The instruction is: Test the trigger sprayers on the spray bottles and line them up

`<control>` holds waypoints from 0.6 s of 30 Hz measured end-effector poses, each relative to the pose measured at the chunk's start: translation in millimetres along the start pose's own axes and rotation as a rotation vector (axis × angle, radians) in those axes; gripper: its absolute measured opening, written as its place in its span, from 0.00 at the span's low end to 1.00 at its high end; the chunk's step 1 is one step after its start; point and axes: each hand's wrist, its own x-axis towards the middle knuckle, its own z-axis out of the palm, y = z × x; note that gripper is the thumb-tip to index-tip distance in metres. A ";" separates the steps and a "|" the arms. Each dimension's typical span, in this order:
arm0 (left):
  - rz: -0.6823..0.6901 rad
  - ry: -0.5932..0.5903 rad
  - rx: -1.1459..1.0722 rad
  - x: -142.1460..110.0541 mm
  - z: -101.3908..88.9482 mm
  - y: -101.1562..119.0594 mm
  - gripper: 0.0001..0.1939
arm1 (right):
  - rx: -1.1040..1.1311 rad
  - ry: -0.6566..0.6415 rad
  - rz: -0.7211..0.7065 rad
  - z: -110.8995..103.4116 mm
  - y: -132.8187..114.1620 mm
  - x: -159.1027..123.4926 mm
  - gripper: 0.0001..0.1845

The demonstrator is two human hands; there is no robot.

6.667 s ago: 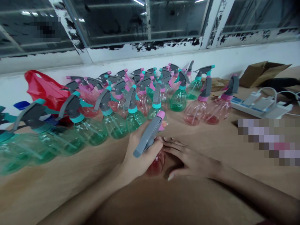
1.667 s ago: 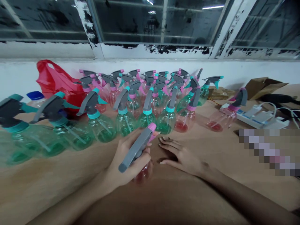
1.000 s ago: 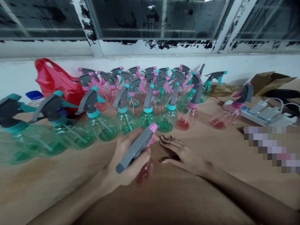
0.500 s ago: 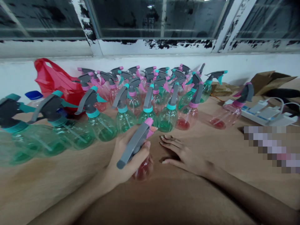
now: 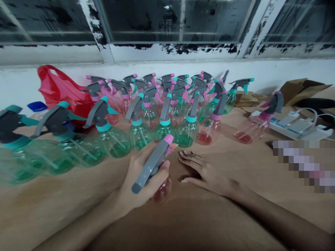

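Observation:
My left hand (image 5: 146, 177) is wrapped round the neck of a pink spray bottle (image 5: 162, 190), with a finger at its pink trigger. The grey sprayer head tilts, its pink nozzle pointing away and to the right; the hand hides much of the bottle. To the right, my right hand (image 5: 201, 172) lies on the table with fingers spread, holding nothing. Just beyond the hands stand a green spray bottle (image 5: 187, 134) with a turquoise collar and a pink spray bottle (image 5: 208, 132), both with a little liquid at the bottom.
Several green and pink spray bottles stand in rows along the wall. A red plastic bag (image 5: 65, 94) and a blue-capped container (image 5: 38, 108) are behind the left rows. At right are a lone pink spray bottle (image 5: 252, 129), a power strip (image 5: 298, 123) and an opened cardboard box (image 5: 305, 90).
Since the oldest frame the view has shifted, and one pink bottle at right now stands left, beside the green row. Lately the held bottle's head dips and rises slightly. My right hand stays still.

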 end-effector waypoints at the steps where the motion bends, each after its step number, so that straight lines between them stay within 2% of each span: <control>1: 0.005 -0.004 0.010 0.0 0.1 -0.1 0.16 | 0.002 0.002 0.000 0.0 0.0 0.0 0.34; 18: 0.047 -0.014 0.060 -2.9 0.2 -4.6 0.15 | -0.025 0.001 -0.002 2.7 3.5 -1.1 0.35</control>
